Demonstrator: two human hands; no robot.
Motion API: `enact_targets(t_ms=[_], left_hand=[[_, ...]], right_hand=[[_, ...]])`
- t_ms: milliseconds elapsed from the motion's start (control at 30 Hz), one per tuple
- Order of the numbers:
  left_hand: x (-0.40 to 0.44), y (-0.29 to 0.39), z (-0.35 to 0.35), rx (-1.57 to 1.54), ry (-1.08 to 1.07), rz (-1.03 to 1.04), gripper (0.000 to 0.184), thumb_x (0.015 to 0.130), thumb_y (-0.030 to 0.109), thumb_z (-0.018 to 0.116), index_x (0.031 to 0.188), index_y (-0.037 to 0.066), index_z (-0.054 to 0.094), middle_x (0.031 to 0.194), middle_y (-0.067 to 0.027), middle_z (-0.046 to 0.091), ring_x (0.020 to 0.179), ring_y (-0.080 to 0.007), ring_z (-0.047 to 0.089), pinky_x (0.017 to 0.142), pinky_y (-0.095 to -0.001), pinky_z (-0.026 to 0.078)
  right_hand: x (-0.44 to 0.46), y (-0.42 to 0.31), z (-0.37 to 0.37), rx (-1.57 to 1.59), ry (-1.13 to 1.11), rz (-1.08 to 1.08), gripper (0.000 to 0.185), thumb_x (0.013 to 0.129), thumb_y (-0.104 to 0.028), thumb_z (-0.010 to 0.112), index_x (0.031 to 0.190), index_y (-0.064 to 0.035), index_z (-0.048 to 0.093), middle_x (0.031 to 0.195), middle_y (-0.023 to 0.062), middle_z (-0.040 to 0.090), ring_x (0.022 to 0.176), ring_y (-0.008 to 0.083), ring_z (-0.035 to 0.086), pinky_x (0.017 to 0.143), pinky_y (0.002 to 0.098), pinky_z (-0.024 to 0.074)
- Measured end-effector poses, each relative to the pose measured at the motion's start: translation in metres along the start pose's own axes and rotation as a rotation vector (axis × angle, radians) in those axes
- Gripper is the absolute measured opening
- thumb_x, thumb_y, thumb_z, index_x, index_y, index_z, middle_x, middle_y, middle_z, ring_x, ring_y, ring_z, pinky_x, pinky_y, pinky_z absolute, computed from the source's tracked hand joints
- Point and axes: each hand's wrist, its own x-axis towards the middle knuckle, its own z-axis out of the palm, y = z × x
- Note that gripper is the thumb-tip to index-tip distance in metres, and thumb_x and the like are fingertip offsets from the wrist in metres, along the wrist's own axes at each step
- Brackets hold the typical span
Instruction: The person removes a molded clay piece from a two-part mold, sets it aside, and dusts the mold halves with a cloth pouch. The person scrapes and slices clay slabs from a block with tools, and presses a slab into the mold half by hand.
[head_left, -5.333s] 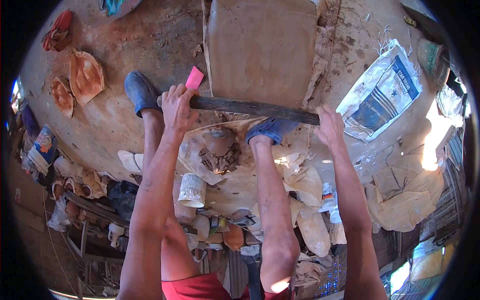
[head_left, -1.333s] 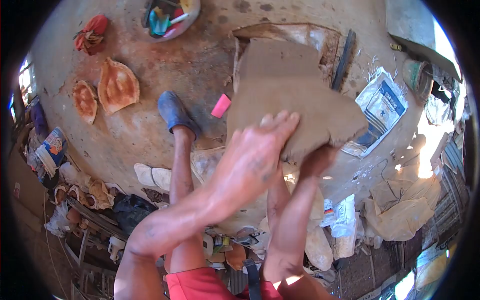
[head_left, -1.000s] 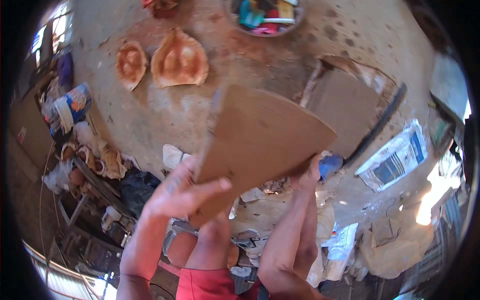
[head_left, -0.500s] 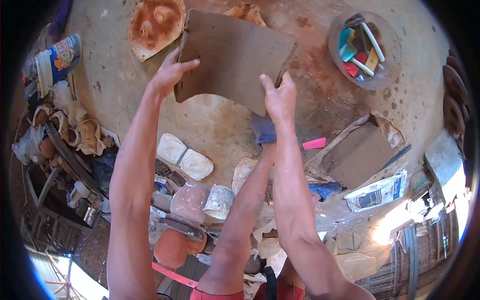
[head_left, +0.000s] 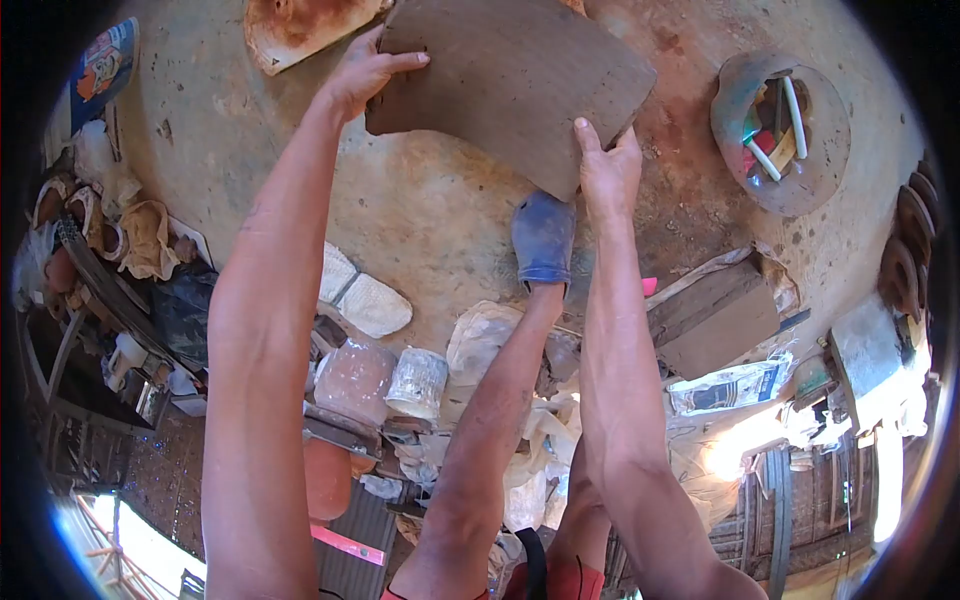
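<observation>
A flat brown clay slab (head_left: 500,80) is held up in front of me, tilted, with a curved lower edge. My left hand (head_left: 368,75) grips its left edge, thumb across the face and fingers behind. At the lower right edge my right hand (head_left: 608,170) pinches the slab, thumb on the near face; its other fingers are partly hidden. Behind the slab, at the top left, lies an orange-stained mold (head_left: 305,30), partly covered. A block of brown clay (head_left: 720,315) sits on the ground at the right, on a wrapping sheet.
A round basin (head_left: 830,160) with tools stands at the upper right. A printed sack (head_left: 735,388) lies below the clay block. Around my legs are a white crusted pot (head_left: 417,383), a folded white cloth (head_left: 375,305) and a blue shoe (head_left: 543,240). Shelving stands at the left.
The long dark bar was let go and lies beside the clay block. Both hands took hold of the slab, lifted it off the block and carried it left, over the molds.
</observation>
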Motion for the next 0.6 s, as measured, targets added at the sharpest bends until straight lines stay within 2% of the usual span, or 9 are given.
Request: enact_targets(t_ms=[100, 167, 200, 233, 267, 400, 467, 533, 600], left_hand=[[-0.002, 0.006, 0.002, 0.254, 0.088, 0.122, 0.068, 0.087, 0.023, 0.087, 0.146, 0.005, 0.059, 0.132, -0.0077, 0.071, 0.116, -0.0209, 0.068, 0.104, -0.0364, 0.053], [-0.003, 0.014, -0.001, 0.714, 0.247, 0.2, 0.084, 0.079, 0.04, 0.092, 0.147, 0.002, 0.06, 0.128, -0.009, 0.073, 0.116, -0.0219, 0.068, 0.105, -0.0352, 0.051], [0.001, 0.012, -0.006, 0.918, 0.299, 0.201, 0.088, 0.076, 0.045, 0.092, 0.146, 0.001, 0.06, 0.125, -0.0093, 0.075, 0.114, -0.0224, 0.069, 0.104, -0.0356, 0.052], [0.007, 0.0, -0.013, 1.009, 0.379, 0.373, 0.091, 0.074, 0.051, 0.091, 0.148, 0.007, 0.061, 0.106, -0.0092, 0.077, 0.098, -0.0156, 0.07, 0.093, -0.0333, 0.055], [-0.007, 0.028, -0.006, 1.049, 0.326, 0.087, 0.101, 0.071, 0.065, 0.087, 0.15, 0.008, 0.06, 0.082, -0.0075, 0.074, 0.079, -0.0154, 0.067, 0.081, -0.0351, 0.055], [-0.009, -0.016, -0.013, 1.08, 0.554, 0.258, 0.098, 0.073, 0.072, 0.083, 0.145, 0.008, 0.063, 0.104, -0.0145, 0.074, 0.098, -0.0198, 0.069, 0.085, -0.0374, 0.056], [-0.03, -0.002, 0.012, 1.119, 0.66, 0.219, 0.093, 0.076, 0.067, 0.085, 0.144, 0.008, 0.063, 0.115, -0.0156, 0.071, 0.106, -0.0219, 0.068, 0.089, -0.0374, 0.057], [-0.056, 0.005, 0.046, 1.148, 0.764, 0.187, 0.088, 0.079, 0.062, 0.086, 0.143, 0.007, 0.063, 0.125, -0.0167, 0.068, 0.114, -0.0241, 0.067, 0.093, -0.0373, 0.057], [-0.085, 0.004, 0.084, 0.825, 0.77, 0.392, 0.072, 0.087, 0.041, 0.087, 0.145, 0.008, 0.061, 0.129, -0.0147, 0.067, 0.113, -0.025, 0.067, 0.095, -0.0382, 0.056]], right_hand=[[-0.004, -0.029, -0.004, -0.317, 0.055, -0.008, 0.049, 0.09, -0.028, 0.081, 0.129, -0.0005, 0.067, 0.121, 0.0206, 0.076, 0.116, 0.0351, 0.071, 0.101, 0.0438, 0.0526], [0.002, -0.038, -0.014, -0.667, 0.011, 0.222, 0.058, 0.085, -0.041, 0.085, 0.124, -0.0013, 0.068, 0.118, 0.0222, 0.075, 0.115, 0.0395, 0.071, 0.096, 0.0477, 0.0547], [0.003, -0.028, -0.015, -0.662, 0.082, 0.192, 0.061, 0.083, -0.046, 0.086, 0.12, -0.0017, 0.068, 0.114, 0.0213, 0.076, 0.11, 0.04, 0.071, 0.093, 0.0494, 0.055], [0.001, -0.013, -0.018, -0.668, 0.163, 0.164, 0.064, 0.08, -0.052, 0.087, 0.116, -0.0022, 0.068, 0.109, 0.0204, 0.076, 0.106, 0.0405, 0.072, 0.089, 0.0512, 0.0553], [-0.007, -0.006, -0.027, -0.623, 0.159, 0.096, 0.061, 0.082, -0.051, 0.085, 0.114, -0.0025, 0.067, 0.105, 0.0197, 0.075, 0.102, 0.0406, 0.071, 0.087, 0.0513, 0.0549], [-0.057, 0.044, -0.074, -0.6, 0.183, 0.102, 0.045, 0.091, -0.042, 0.08, 0.109, -0.0029, 0.067, 0.095, 0.0178, 0.072, 0.097, 0.0393, 0.071, 0.086, 0.0487, 0.0543], [-0.094, 0.097, -0.111, -0.573, 0.296, 0.201, 0.05, 0.087, -0.033, 0.084, 0.121, -0.0036, 0.064, 0.114, 0.0195, 0.068, 0.105, 0.0401, 0.069, 0.092, 0.0495, 0.054], [-0.124, 0.127, -0.147, -0.667, 0.41, 0.324, 0.058, 0.084, -0.03, 0.088, 0.128, -0.0044, 0.06, 0.121, 0.0201, 0.063, 0.111, 0.0404, 0.066, 0.095, 0.0497, 0.0531], [-0.136, 0.153, -0.174, -0.765, 0.532, 0.448, 0.068, 0.08, -0.027, 0.091, 0.134, -0.0051, 0.056, 0.128, 0.0208, 0.059, 0.117, 0.0407, 0.063, 0.099, 0.0499, 0.0523]])
